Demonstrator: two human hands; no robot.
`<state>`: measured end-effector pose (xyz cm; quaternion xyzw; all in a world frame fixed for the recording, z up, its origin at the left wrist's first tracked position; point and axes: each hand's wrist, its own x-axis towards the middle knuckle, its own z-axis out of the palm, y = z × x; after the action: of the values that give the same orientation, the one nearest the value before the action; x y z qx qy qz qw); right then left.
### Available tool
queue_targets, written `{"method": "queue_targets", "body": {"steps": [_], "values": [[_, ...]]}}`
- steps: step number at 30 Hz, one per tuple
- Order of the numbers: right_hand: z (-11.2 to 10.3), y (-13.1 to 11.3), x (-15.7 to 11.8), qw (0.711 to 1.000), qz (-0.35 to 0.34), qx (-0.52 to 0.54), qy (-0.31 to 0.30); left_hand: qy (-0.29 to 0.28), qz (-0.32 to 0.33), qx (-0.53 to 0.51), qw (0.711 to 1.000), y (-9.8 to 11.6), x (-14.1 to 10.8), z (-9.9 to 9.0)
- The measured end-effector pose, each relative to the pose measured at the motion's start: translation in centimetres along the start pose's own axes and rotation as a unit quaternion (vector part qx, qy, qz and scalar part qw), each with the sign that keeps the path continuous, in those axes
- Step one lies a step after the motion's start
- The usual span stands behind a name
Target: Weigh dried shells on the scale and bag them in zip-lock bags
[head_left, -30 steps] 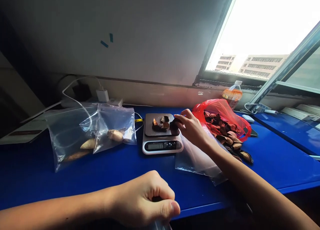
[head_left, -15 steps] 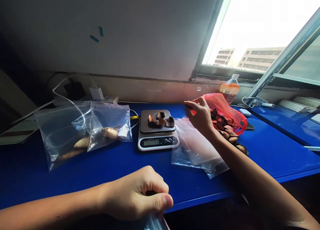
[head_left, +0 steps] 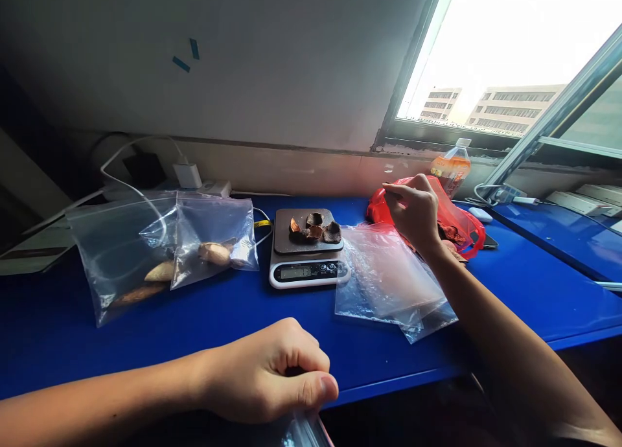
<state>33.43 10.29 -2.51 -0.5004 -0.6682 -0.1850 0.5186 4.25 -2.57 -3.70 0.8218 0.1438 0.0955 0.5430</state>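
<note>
- The left hand (head_left: 286, 376) is forming a fist near the lower edge of the view, its thumb pressing against the curled fingers; it is gripping a clear plastic bag (head_left: 304, 431), mostly lying out of view.
- The right hand (head_left: 415, 207) is hovering in front of the red bag (head_left: 449, 207), its fingers bending and its thumb and forefinger standing near each other. A dark edge is showing at the fingertips; whether the hand is holding a piece, one cannot tell.
- The curved brown pieces (head_left: 332, 232) are resting in a cluster on the plate of the scale (head_left: 276, 262), whose display is showing figures too small to read surely.
- More dark pieces (head_left: 451, 232) are lying in the red bag, partly hidden by the right hand and forearm.
- Flat clear bags (head_left: 374, 298) are overlapping on the blue surface (head_left: 228, 330), just beside the scale.
- On the left, two upright clear bags (head_left: 107, 240) are containing pale pieces (head_left: 214, 254).
- A bottle (head_left: 451, 165) is standing behind the red bag, below the window (head_left: 495, 52).
</note>
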Motion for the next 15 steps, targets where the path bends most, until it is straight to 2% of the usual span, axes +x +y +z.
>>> {"method": "queue_targets", "body": {"steps": [8, 12, 15], "values": [[-0.5, 0.9, 0.3, 0.999, 0.03, -0.04, 0.016, 0.004, 0.0, 0.002, 1.0, 0.1, 0.1, -0.1], [-1.5, 3.1, 1.0, 0.993, 0.066, -0.101, -0.008, 0.004, -0.001, 0.004, 1.0, 0.1, 0.1, -0.1], [-2.7, 5.7, 1.4, 0.976, 0.128, -0.177, -0.021, 0.002, -0.001, 0.006, 1.0, 0.1, 0.1, -0.1]]}}
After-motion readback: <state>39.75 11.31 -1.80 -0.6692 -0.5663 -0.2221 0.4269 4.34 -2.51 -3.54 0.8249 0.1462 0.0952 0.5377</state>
